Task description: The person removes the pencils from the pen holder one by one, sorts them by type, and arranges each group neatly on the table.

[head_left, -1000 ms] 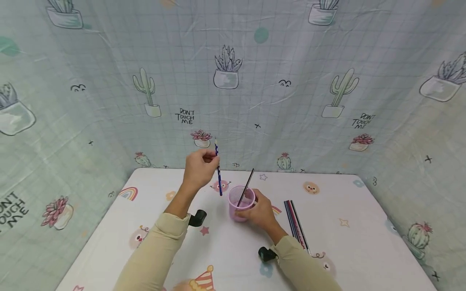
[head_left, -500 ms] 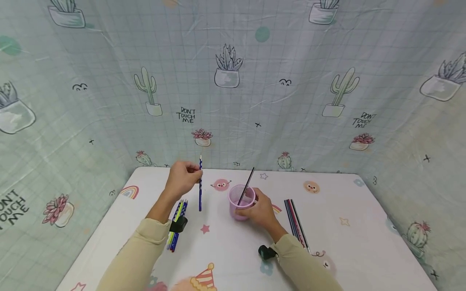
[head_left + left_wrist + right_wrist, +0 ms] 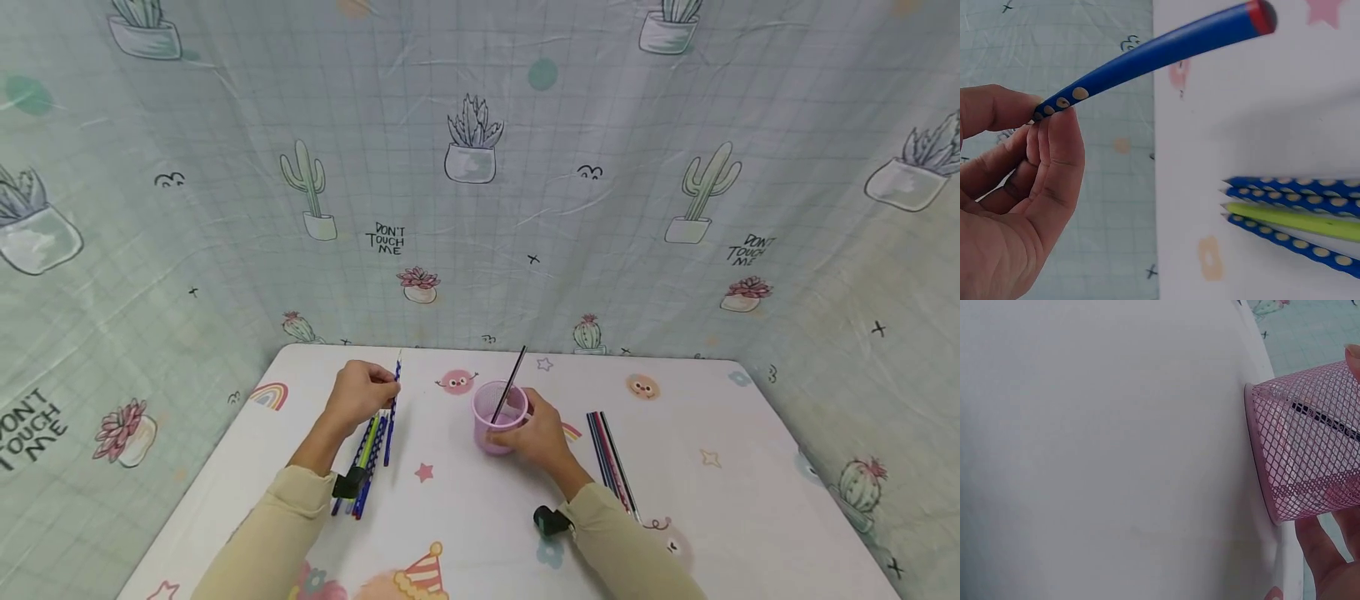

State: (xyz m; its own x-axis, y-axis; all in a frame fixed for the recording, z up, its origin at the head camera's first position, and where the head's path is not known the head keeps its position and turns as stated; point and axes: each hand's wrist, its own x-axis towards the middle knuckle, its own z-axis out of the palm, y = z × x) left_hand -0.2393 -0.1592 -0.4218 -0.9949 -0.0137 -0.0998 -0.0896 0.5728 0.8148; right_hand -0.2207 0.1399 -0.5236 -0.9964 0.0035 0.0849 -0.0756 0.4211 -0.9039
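My left hand (image 3: 358,393) pinches a blue pencil (image 3: 392,429) with light dots between thumb and fingertips. Its pointed end is up, and in the left wrist view its red-banded blunt end (image 3: 1261,17) juts out. Just below this hand lie several dotted blue pencils (image 3: 1319,201) and a yellow-green one (image 3: 1300,219), partly hidden by the wrist in the head view. My right hand (image 3: 540,433) grips the side of a pink mesh pen holder (image 3: 489,437), which stands upright on the table. One dark pencil or stick (image 3: 512,379) leans inside it.
Right of the pen holder, several dark and red pencils (image 3: 611,462) lie side by side, partly behind the right forearm. The white patterned table (image 3: 465,517) meets a cactus-print cloth (image 3: 525,208) at its back edge.
My left hand has moved left and down with the blue pencil, away from the pen holder to beside the left pencils. My right hand stays on the pen holder.
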